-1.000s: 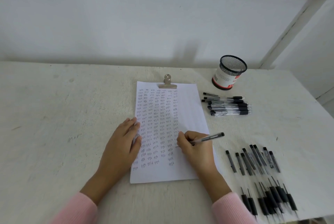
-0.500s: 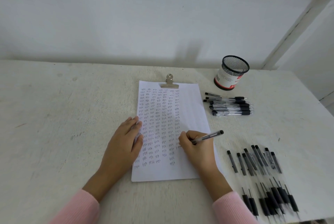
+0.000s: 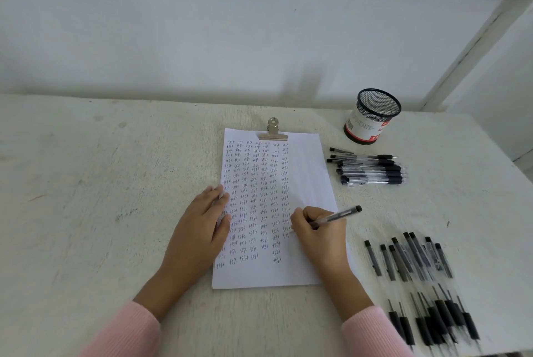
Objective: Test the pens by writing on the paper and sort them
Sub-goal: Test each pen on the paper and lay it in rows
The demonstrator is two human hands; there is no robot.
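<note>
A white sheet of paper (image 3: 305,172) lies on the table, held by a metal clip (image 3: 272,131) at its top and covered in columns of the handwritten word "test". My right hand (image 3: 321,237) grips a black pen (image 3: 339,216) with its tip on the paper near the right column of writing. My left hand (image 3: 202,227) lies flat on the paper's left edge, fingers spread. A neat pile of pens (image 3: 367,168) lies right of the paper. A larger spread of pens (image 3: 421,284) lies at the near right.
A black mesh pen cup (image 3: 370,117) stands at the back right, beyond the neat pile. The white table (image 3: 101,183) ends at a wall behind and at an edge along the right and near right.
My right hand has shifted slightly along the writing line with the pen. My left hand stays flat on the paper. The view has drifted a little.
</note>
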